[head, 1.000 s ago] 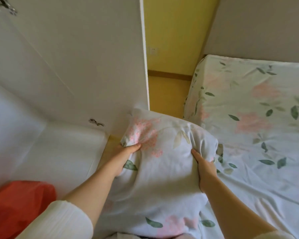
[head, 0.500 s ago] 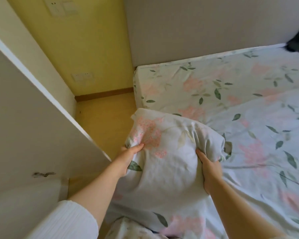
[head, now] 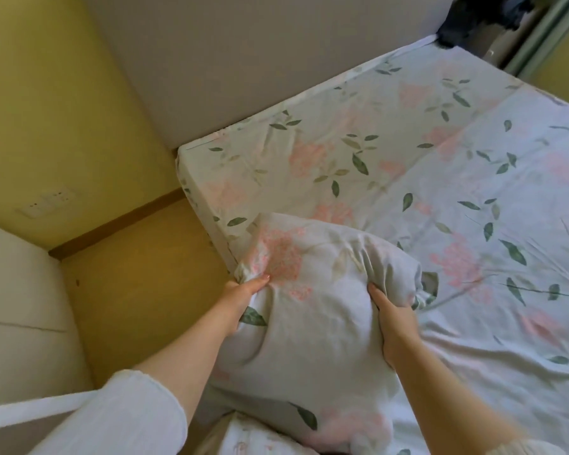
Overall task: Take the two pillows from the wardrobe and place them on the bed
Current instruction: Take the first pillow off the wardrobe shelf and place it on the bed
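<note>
Carrying the pillow [head: 319, 310] across to the bed [head: 440, 178] looks like the step in hand, and it is not yet set down. Nearest the camera, under the pillow's lower end, more floral cloth [head: 253, 438] shows at the bottom of the view. Whether that is the other pillow cannot be told. Above it the left hand [head: 240, 298] pinches a bunch of cover at the pillow's left side, thumb on top. The right hand [head: 393, 320] clasps the right side, thumb pressed into the top face and fingers out of sight beneath. Held by both, the pillow points lengthwise away from the person, over the bed's near left edge, with its left part above the floor [head: 138, 290].

To do this well, I would bring it well over the mattress before letting go. Dropped here, it could slide off the edge into the gap beside the white panel [head: 17, 307]. The left grip seems to be on loose cover only, so the filling may sag, and a hold from underneath would be steadier. The far left corner, against the headboard [head: 260, 60], is the likely place. Lay it flat there, long side along the headboard, with room beside it for the second.
</note>
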Demonstrator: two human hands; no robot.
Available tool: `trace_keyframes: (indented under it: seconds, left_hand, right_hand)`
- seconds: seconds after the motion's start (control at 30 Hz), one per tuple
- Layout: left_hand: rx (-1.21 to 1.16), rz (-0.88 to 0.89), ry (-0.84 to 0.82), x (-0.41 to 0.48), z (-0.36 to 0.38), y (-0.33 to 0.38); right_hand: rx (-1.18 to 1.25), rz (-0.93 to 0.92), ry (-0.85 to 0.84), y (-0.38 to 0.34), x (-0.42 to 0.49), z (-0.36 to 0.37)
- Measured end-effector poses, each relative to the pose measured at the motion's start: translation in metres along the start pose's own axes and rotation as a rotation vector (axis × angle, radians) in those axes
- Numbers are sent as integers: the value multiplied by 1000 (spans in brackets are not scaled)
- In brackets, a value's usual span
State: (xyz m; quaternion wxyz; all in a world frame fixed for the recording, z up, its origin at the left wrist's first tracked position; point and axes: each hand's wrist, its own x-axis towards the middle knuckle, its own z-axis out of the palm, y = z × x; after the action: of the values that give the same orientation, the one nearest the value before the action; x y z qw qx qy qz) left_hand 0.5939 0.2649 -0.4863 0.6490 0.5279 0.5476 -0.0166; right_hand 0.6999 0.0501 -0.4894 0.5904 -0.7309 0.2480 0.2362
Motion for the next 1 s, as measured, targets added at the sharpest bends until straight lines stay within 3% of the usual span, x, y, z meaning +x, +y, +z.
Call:
trace_keyframes:
  seconds: [0.17,0.47,0.77,1.0]
  left_hand:
    - [105,-17,-57,29,-3,31]
    - [317,106,-220,28,35,72]
    - [262,244,-129,12,67,140]
    - [274,343,-177,20,72,211]
  right_hand:
    - [67,18,93,-5,-6,24]
    - [292,194,278,10,-21,7]
    - [436,126,189,-55,5,-2]
    - [479,55,110,-117,23,12]
